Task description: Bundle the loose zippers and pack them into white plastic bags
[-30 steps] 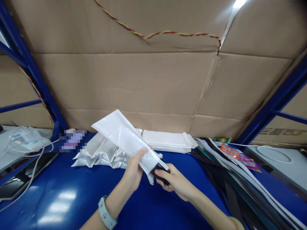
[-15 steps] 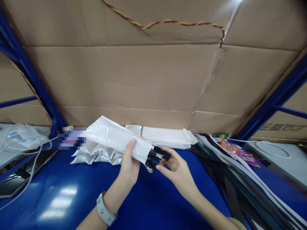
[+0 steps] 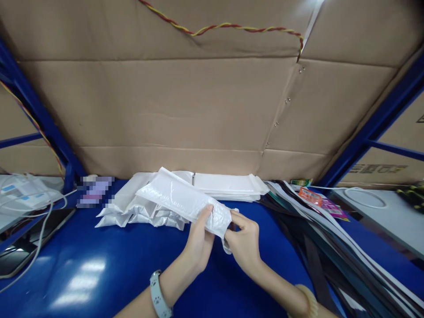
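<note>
Crinkled, glossy white plastic bubble mailer (image 3: 182,198) over a glossy blue painted worktop (image 3: 99,269), before matt brown corrugated cardboard (image 3: 165,101)

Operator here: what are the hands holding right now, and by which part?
The left hand and right hand both grip a white bubble mailer at its near end.

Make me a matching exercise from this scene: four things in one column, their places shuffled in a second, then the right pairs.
Things:
1. Pale grey watch
2. White padded bag
3. Twisted red-and-yellow wire
4. Stack of flat white bags

Places:
A. Held by the left hand and right hand
B. Across the cardboard wall
C. On the blue tabletop
D. Around the left wrist

Pairs: 1-D, 2-A, 3-B, 4-C
</note>
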Available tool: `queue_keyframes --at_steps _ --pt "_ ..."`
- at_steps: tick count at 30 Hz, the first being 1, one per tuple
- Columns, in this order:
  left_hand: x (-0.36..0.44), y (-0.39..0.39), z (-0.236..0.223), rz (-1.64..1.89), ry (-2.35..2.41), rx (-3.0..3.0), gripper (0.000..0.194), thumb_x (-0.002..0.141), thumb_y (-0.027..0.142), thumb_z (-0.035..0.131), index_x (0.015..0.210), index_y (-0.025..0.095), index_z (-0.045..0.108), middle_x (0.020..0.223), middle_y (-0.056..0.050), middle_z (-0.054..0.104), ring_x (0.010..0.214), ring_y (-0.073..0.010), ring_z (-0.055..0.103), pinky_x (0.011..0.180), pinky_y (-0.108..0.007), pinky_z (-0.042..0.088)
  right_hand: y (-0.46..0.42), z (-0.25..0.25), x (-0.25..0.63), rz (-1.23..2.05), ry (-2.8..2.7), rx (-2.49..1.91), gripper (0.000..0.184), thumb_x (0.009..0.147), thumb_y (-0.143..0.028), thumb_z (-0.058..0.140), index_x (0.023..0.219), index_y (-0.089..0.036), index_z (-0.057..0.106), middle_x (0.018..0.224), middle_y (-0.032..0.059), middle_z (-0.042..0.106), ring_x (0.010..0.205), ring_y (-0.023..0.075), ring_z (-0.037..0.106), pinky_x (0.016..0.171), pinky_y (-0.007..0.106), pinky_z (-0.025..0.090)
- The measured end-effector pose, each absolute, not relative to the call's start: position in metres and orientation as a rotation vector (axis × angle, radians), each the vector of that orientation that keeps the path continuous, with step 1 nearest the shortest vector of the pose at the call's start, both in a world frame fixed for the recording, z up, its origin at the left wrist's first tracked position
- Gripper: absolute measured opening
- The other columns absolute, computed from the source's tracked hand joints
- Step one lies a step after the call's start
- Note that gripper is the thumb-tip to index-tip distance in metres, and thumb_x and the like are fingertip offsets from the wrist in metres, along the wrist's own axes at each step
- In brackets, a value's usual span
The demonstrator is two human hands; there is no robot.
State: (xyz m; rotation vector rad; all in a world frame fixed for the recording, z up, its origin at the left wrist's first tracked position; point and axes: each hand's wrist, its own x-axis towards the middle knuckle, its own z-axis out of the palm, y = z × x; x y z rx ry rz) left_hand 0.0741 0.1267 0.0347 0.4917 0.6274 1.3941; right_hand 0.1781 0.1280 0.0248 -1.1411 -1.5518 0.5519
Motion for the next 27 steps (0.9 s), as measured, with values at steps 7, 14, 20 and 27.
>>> queue_keyframes --at_steps 7,14,20,27 --pt "0.050 0.133 0.056 1.453 0.696 0.512 0.028 0.074 0.024 0.070 0.100 0.016 0.067 0.107 -0.006 0.068 0.101 -0.0217 0.062 0.089 -0.031 0.049 0.127 0.044 0.187 0.373 -1.723 -0.980 0.014 0.078 -0.021 0.061 0.090 -0.023 0.065 0.089 0.0051 0.062 0.086 0.0234 0.048 0.071 0.034 0.040" --pt "-0.031 0.152 0.087 1.614 0.949 0.596 0.036 0.069 0.022 0.074 0.104 0.015 0.065 0.110 -0.008 0.068 0.091 -0.0206 0.066 0.077 -0.027 0.055 0.141 0.041 0.199 0.301 -1.573 -1.054 0.024 0.082 -0.024 0.055 0.106 -0.021 0.055 0.100 0.0069 0.055 0.081 0.0195 0.048 0.073 0.035 0.040" --pt "-0.149 0.194 0.092 1.494 1.180 0.695 0.032 0.071 0.014 0.070 0.102 0.010 0.064 0.096 -0.010 0.069 0.079 -0.0204 0.066 0.076 -0.033 0.055 0.164 0.035 0.193 0.628 -1.701 -1.083 0.025 0.079 -0.020 0.051 0.104 -0.020 0.054 0.099 0.0058 0.056 0.083 0.0180 0.051 0.066 0.030 0.041" --pt "-0.163 0.219 0.084 1.609 1.191 0.830 0.042 0.061 -0.003 0.069 0.099 0.013 0.063 0.093 -0.007 0.070 0.085 -0.0202 0.067 0.094 -0.041 0.046 0.184 0.052 0.143 0.848 -1.868 -0.911 0.025 0.078 -0.018 0.049 0.103 -0.019 0.055 0.095 0.0042 0.057 0.083 0.0152 0.054 0.064 0.026 0.044"
